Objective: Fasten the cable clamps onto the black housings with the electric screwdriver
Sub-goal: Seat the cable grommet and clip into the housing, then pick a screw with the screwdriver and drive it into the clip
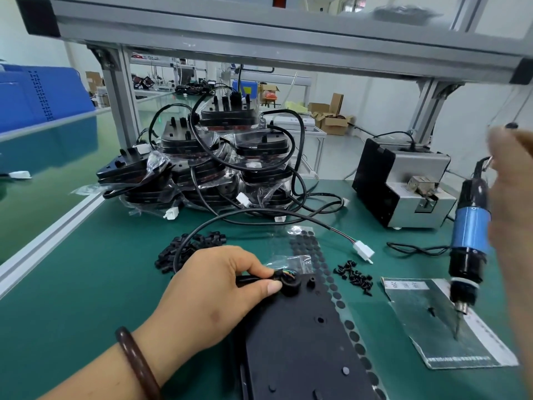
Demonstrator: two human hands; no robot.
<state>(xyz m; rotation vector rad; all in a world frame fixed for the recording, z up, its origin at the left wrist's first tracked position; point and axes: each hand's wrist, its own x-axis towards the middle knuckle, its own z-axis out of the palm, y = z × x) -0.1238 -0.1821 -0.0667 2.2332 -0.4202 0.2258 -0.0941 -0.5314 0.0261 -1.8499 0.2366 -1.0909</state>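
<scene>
A black housing (302,342) lies flat on the green mat in front of me. My left hand (213,287) pinches its black cable (251,280) between thumb and forefinger, right where the coloured wires enter a round boss. A pile of small black cable clamps (187,249) lies behind that hand. Loose black screws (356,275) are scattered to the right of the housing. The blue and black electric screwdriver (470,229) stands tip down on a grey sheet (427,321). My blurred right hand (510,203) is beside its upper part, with no fingers seen round it.
A heap of bagged black housings (207,163) with tangled cables fills the back of the mat. A grey and black screw feeder (398,183) stands at the back right. A clear sheet of round black pads (323,264) lies partly under the housing. A white connector (363,251) ends the cable.
</scene>
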